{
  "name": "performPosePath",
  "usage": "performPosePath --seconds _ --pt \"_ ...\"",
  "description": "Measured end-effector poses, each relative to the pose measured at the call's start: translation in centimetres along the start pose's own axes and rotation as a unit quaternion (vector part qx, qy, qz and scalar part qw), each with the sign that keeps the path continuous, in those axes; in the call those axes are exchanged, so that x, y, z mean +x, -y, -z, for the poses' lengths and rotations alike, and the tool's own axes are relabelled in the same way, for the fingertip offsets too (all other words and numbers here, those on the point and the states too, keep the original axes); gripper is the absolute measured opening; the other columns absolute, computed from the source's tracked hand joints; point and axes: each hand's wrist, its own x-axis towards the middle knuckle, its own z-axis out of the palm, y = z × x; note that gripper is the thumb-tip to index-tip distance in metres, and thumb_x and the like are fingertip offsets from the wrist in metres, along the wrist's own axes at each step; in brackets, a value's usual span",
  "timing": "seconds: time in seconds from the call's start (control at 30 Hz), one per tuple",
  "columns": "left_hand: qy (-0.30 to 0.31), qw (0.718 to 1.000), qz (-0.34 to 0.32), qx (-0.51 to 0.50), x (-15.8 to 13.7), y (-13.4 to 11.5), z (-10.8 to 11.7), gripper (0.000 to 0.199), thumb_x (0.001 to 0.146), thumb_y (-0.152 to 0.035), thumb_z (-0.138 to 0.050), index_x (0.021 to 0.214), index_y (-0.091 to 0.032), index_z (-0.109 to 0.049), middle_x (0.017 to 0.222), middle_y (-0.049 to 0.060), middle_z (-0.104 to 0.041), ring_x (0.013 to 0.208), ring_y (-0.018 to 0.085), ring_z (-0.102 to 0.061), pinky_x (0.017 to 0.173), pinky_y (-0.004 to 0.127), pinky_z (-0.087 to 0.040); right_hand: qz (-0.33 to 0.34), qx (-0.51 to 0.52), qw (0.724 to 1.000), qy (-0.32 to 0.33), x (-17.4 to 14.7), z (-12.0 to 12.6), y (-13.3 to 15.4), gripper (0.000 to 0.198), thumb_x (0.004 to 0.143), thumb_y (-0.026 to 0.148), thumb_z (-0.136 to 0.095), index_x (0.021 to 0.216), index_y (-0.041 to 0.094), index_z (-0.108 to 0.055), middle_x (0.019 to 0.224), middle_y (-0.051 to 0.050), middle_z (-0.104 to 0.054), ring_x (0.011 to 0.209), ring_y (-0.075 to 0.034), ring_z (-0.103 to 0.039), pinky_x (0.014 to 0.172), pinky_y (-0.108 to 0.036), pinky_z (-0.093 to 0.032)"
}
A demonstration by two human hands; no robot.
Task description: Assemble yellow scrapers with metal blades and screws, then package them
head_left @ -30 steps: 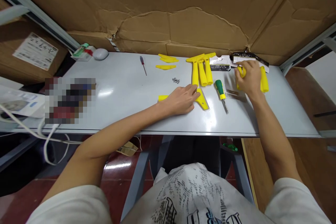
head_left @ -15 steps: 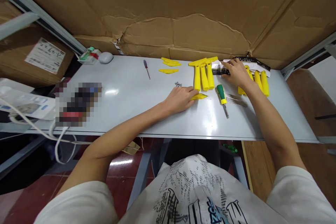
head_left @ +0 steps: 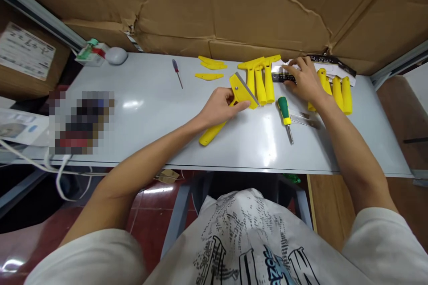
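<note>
Near the middle of the frame, the left hand (head_left: 218,106) is closed around a yellow scraper (head_left: 241,93), with the thumb along the lower part of its head. The handle slants to the lower left over the bench (head_left: 150,138), and a grey metal strip lines the head's upper-right edge. A good hold here leaves the thumb on the flat yellow face and the fingers behind it, clear of that strip, which is probably sharp.

Right of centre, the right hand (head_left: 303,81) is bent over a small box (head_left: 277,71), fingers curved and partly apart; I cannot tell whether it grips the box. Handling it lightly by the sides would be safest, since pressing on top could crush thin card.

The right forearm passes just beside some loose blades (head_left: 307,120), so the wrist is best held high. The green screwdriver (head_left: 284,111) lies to their left, its tip towards the bottom of the frame. Yellow handles stand close to the box on both sides, a group (head_left: 260,84) to its left and another (head_left: 338,94) to its right, so small, slow movements would avoid knocking them.
</note>
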Motion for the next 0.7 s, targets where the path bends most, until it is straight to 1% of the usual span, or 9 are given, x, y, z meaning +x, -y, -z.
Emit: performPosePath --seconds 0.1,0.23,0.33,0.4,0.43,0.47,0.53,0.6,0.7 --pt "0.007 0.995 0.019 -0.095 0.3 0.3 -0.1 0.049 0.097 -0.061 -0.093 0.08 -0.021 -0.07 0.066 0.0 -0.069 0.055 0.014 -0.059 0.057 0.029 -0.049 0.003 -0.017 0.999 0.032 0.0 0.4 0.3 0.075 0.116 0.036 -0.065 0.188 0.024 -0.053 0.182 -0.018 -0.063 0.173 -0.049 -0.046 0.144 -0.074 -0.042" --pt "-0.021 0.984 0.062 -0.168 0.8 1.1 -0.2 0.033 0.106 -0.045 -0.088 0.087 -0.02 -0.076 0.075 0.004 -0.076 0.058 0.017 -0.068 0.055 0.029 -0.055 0.001 0.001 1.0 0.017 0.1 0.9 0.7 0.066 0.119 0.038 -0.062 0.184 0.029 -0.057 0.177 -0.013 -0.068 0.169 -0.044 -0.049 0.146 -0.074 -0.036" --pt "-0.063 0.985 0.048 -0.155 1.1 1.2 0.0 0.03 0.106 -0.036 -0.091 0.084 -0.019 -0.081 0.084 0.006 -0.081 0.07 0.018 -0.072 0.064 0.029 -0.06 -0.013 0.054 0.998 0.002 0.1 1.0 0.6 0.056 0.12 0.04 -0.064 0.174 0.027 -0.066 0.173 -0.012 -0.072 0.163 -0.042 -0.054 0.144 -0.075 -0.038" --pt "-0.088 0.987 0.015 -0.133 1.2 1.0 0.3 0.026 0.102 -0.033 -0.098 0.084 -0.019 -0.085 0.09 0.005 -0.084 0.081 0.018 -0.074 0.074 0.028 -0.061 -0.032 0.106 0.994 0.002 0.1 0.7 0.3 0.049 0.116 0.052 -0.073 0.159 0.028 -0.076 0.162 -0.011 -0.079 0.158 -0.043 -0.057 0.143 -0.076 -0.038" --pt "-0.096 0.987 0.004 -0.128 1.2 0.8 0.4 0.023 0.099 -0.031 -0.1 0.085 -0.019 -0.086 0.091 0.004 -0.085 0.083 0.018 -0.073 0.076 0.027 -0.06 -0.042 0.135 0.99 -0.001 0.1 0.5 0.1 0.048 0.112 0.061 -0.079 0.151 0.032 -0.079 0.153 -0.009 -0.083 0.156 -0.043 -0.057 0.144 -0.077 -0.036" --pt "-0.104 0.986 0.0 -0.131 1.1 0.6 0.4 0.021 0.098 -0.028 -0.102 0.085 -0.019 -0.088 0.09 0.003 -0.084 0.081 0.016 -0.071 0.073 0.025 -0.058 -0.05 0.166 0.985 -0.006 0.1 0.3 -0.1 0.049 0.107 0.069 -0.084 0.144 0.037 -0.081 0.144 -0.006 -0.086 0.155 -0.042 -0.056 0.146 -0.077 -0.033" --pt "-0.118 0.981 0.012 -0.155 1.1 0.1 0.5 0.019 0.096 -0.023 -0.104 0.086 -0.019 -0.088 0.084 0.002 -0.081 0.07 0.013 -0.064 0.061 0.024 -0.05 -0.059 0.212 0.975 -0.028 0.2 0.0 -0.4 0.055 0.098 0.079 -0.092 0.138 0.044 -0.082 0.13 -0.003 -0.088 0.15 -0.041 -0.056 0.147 -0.076 -0.031" --pt "-0.128 0.974 0.031 -0.186 1.0 -0.4 0.5 0.021 0.093 -0.02 -0.107 0.085 -0.018 -0.088 0.079 0.001 -0.077 0.06 0.011 -0.056 0.051 0.025 -0.041 -0.065 0.228 0.97 -0.053 0.4 0.2 -0.5 0.063 0.094 0.083 -0.095 0.141 0.043 -0.082 0.124 -0.004 -0.086 0.14 -0.039 -0.059 0.143 -0.074 -0.036" --pt "-0.152 0.963 0.045 -0.22 1.3 -0.9 0.9 0.029 0.09 -0.019 -0.11 0.08 -0.019 -0.083 0.078 0.001 -0.075 0.055 0.011 -0.056 0.046 0.025 -0.043 -0.093 0.265 0.955 -0.094 0.5 1.4 -0.5 0.072 0.088 0.082 -0.102 0.142 0.039 -0.083 0.11 -0.002 -0.084 0.113 -0.031 -0.063 0.131 -0.066 -0.048"
